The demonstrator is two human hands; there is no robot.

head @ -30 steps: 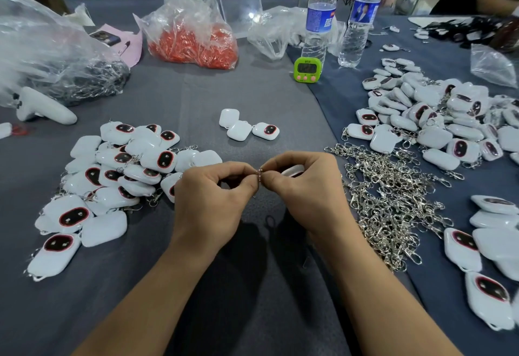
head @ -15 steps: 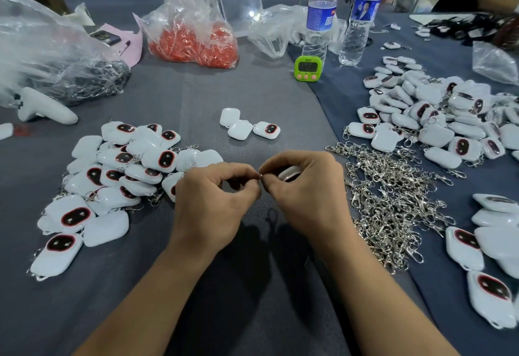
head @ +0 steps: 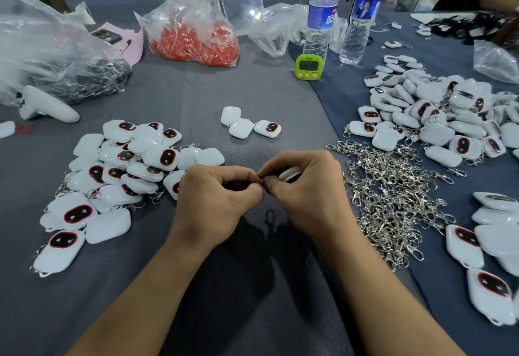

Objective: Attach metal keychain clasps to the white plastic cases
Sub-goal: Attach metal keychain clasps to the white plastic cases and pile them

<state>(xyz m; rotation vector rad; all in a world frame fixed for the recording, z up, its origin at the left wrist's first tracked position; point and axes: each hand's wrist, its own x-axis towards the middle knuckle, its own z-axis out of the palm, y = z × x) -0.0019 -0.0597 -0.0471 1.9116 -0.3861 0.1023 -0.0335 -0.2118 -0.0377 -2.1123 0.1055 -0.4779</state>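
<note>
Right hand (head: 306, 190) around white case (head: 290, 173)

cases (head: 108, 228): showing white, black ovals rimmed red
clasps (head: 393, 201): gleaming silver
timer (head: 309, 67): showing lime green, pink buttons
tablecloth (head: 252, 94): showing slate grey
bagged pieces (head: 193, 46): showing orange-red

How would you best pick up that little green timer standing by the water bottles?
Probably pinch the green timer by its left and right edges, coming from above and the near side. It stands upright facing the person, its side edges bare, while a water bottle stands close behind it, so reaching from the back looks awkward.
</note>
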